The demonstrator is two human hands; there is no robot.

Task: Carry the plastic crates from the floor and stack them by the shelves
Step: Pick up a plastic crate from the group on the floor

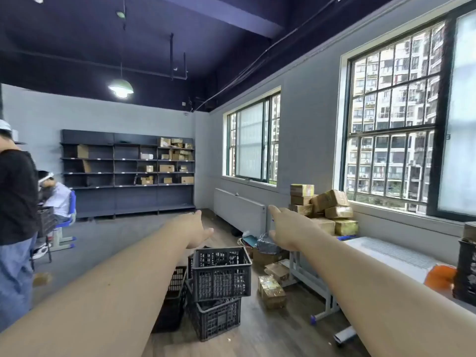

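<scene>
1. Dark shelving unit [128, 173] against far wall, well beyond the crate stack; cardboard boxes scattered on upper shelves, mostly toward right end.
2. Barred window [394, 119] on right wall, up and right of the crate stack; apartment blocks visible outside.
3. Standing person in black shirt and jeans [15, 217] at left edge, well left of the crate stack; seated person [55, 195] just beyond, at a blue chair.
4. White table [391, 256] right of the crate stack, under the window.
5. Pile of taped cardboard boxes [325, 211] beyond and right of the crate stack, by the windowsill.
6. Crate stack: top crate [221, 273], dark grey, perforated, sitting skewed on bottom crate [213, 318], on wood floor near centre.
7. Third crate [173, 300] touching left side of the crate stack, partly hidden by left forearm.
8. Left hand [192, 231] outstretched above and behind the crate stack, holding nothing; thumb apart from the rest, fingers mostly hidden behind the hand, so cannot tell their spread.
9. Right hand [284, 229] outstretched above right of the crate stack, holding nothing; fingers extended forward, loosely together.
10. Small taped box [271, 292] on floor just right of the crate stack.
</scene>
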